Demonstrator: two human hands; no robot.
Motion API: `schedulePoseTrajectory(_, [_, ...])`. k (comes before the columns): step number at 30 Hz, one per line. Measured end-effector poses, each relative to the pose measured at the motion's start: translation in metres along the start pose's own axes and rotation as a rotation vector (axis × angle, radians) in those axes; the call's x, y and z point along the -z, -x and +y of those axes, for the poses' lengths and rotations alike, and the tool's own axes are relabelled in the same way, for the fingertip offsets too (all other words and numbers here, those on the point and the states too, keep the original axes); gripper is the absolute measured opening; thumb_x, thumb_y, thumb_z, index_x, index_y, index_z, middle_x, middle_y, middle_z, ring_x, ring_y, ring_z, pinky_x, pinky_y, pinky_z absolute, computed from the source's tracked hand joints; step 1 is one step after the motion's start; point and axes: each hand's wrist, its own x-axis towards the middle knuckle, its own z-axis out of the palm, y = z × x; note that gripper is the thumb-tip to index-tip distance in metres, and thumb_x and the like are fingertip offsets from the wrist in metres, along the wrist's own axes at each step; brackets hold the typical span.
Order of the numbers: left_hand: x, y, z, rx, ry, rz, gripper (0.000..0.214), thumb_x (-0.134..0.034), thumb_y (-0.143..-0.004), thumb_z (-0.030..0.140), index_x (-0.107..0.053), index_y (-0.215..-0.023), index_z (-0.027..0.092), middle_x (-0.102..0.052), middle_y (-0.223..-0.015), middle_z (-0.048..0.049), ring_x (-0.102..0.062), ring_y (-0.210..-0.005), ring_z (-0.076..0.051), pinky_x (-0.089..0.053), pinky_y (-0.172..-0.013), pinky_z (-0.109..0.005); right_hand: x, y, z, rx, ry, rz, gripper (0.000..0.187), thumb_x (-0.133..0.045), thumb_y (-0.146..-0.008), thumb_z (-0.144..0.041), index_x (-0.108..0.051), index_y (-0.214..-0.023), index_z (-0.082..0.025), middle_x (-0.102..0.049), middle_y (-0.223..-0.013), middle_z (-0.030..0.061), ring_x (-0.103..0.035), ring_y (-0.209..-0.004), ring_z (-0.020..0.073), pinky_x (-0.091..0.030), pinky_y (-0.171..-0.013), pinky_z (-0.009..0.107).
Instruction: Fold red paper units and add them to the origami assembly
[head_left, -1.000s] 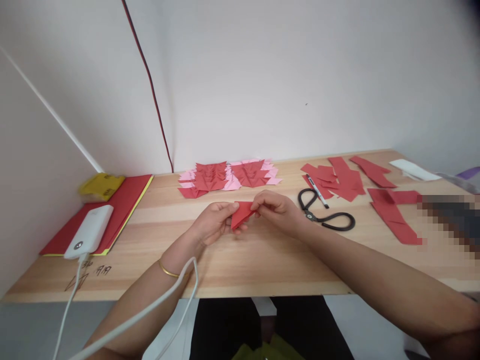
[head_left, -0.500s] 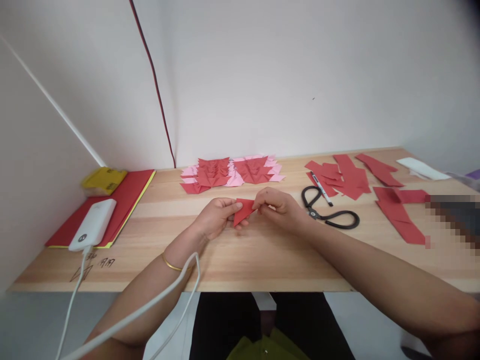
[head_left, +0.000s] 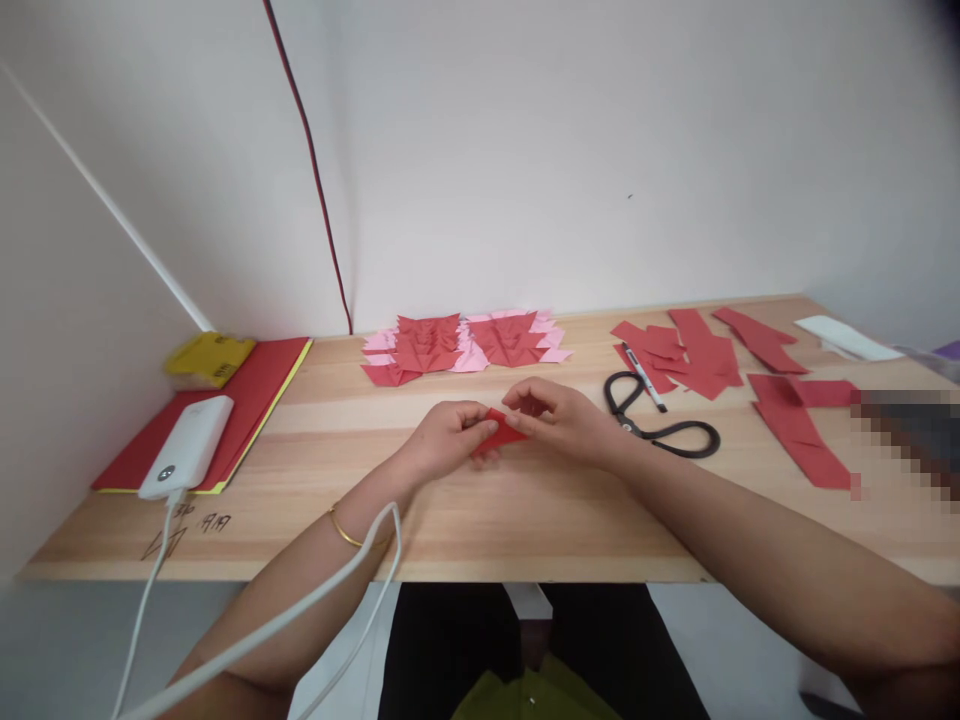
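Between my two hands is a small folded piece of red paper [head_left: 506, 432], just above the wooden table [head_left: 465, 530]. My left hand [head_left: 452, 437] pinches its left side, thumb on top and fingers underneath. My right hand [head_left: 559, 420] grips the right part, its thumb lying on the paper and its fingers curled behind. Much of the paper is covered by the fingers. Beyond the hands, rows of folded red paper pieces [head_left: 426, 345] and pink paper pieces [head_left: 471, 352] lie by the wall.
Black-handled scissors [head_left: 628, 425] and a white pen [head_left: 643, 376] lie right of my hands, near cut red paper [head_left: 705, 355]. At left, a white power bank [head_left: 187, 447] and a yellow packet [head_left: 210, 360] rest on red sheets [head_left: 259, 400]. A white cable [head_left: 300, 607] crosses before my left forearm.
The red paper showed as a triangle pointing down; now it is turned and smaller in view. My right thumb has come down onto it, and the hands are closer together.
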Motion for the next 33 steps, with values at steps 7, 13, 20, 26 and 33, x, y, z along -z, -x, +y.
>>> schedulePoseTrajectory(7, [0.0001, 0.0009, -0.0008, -0.11, -0.192, 0.051, 0.021, -0.056, -0.079, 0.033, -0.066, -0.087, 0.016, -0.066, -0.07, -0.0017, -0.059, -0.061, -0.012, -0.044, -0.057, -0.021, 0.0, 0.0004, -0.0015, -0.065, -0.04, -0.072, 0.02, -0.055, -0.081, -0.037, -0.061, -0.082, -0.018, -0.061, -0.076, 0.0014, -0.053, -0.069, 0.0128, -0.041, -0.062, 0.025])
schedulePoseTrajectory(13, [0.0036, 0.0002, 0.0028, -0.175, -0.084, 0.193, 0.023, -0.063, -0.073, 0.03, -0.066, -0.089, 0.013, -0.066, -0.078, -0.0032, -0.057, -0.066, -0.012, -0.043, -0.06, -0.022, 0.0032, -0.0009, -0.0035, -0.111, -0.071, 0.05, 0.021, -0.054, -0.08, -0.038, -0.057, -0.08, -0.017, -0.056, -0.073, 0.0002, -0.047, -0.063, 0.0112, -0.039, -0.059, 0.024])
schedulePoseTrajectory(20, [0.0027, 0.0024, 0.0065, -0.254, -0.165, 0.255, 0.021, -0.063, -0.075, 0.031, -0.066, -0.087, 0.014, -0.066, -0.083, -0.0048, -0.058, -0.073, -0.014, -0.045, -0.065, -0.023, 0.0031, 0.0005, -0.0043, -0.041, -0.112, -0.037, 0.022, -0.054, -0.082, -0.039, -0.058, -0.088, -0.018, -0.057, -0.078, 0.0015, -0.049, -0.067, 0.0122, -0.04, -0.061, 0.025])
schedulePoseTrajectory(26, [0.0036, 0.0037, 0.0044, -0.269, -0.082, 0.298, 0.032, -0.068, -0.071, 0.036, -0.066, -0.095, 0.016, -0.067, -0.088, -0.0048, -0.059, -0.074, -0.014, -0.046, -0.067, -0.024, 0.0053, -0.0002, -0.0069, -0.135, -0.158, -0.03, 0.024, -0.053, -0.082, -0.041, -0.058, -0.081, -0.017, -0.054, -0.072, -0.0001, -0.047, -0.063, 0.0112, -0.038, -0.057, 0.024])
schedulePoseTrajectory(33, [0.0054, 0.0047, 0.0031, -0.274, -0.121, 0.349, 0.032, -0.07, -0.069, 0.039, -0.068, -0.091, 0.016, -0.062, -0.068, -0.0006, -0.05, -0.057, -0.01, -0.041, -0.055, -0.021, 0.0051, -0.0009, -0.0051, -0.129, -0.161, -0.036, 0.025, -0.052, -0.083, -0.041, -0.059, -0.08, -0.017, -0.055, -0.073, -0.0005, -0.049, -0.066, 0.0117, -0.039, -0.061, 0.024])
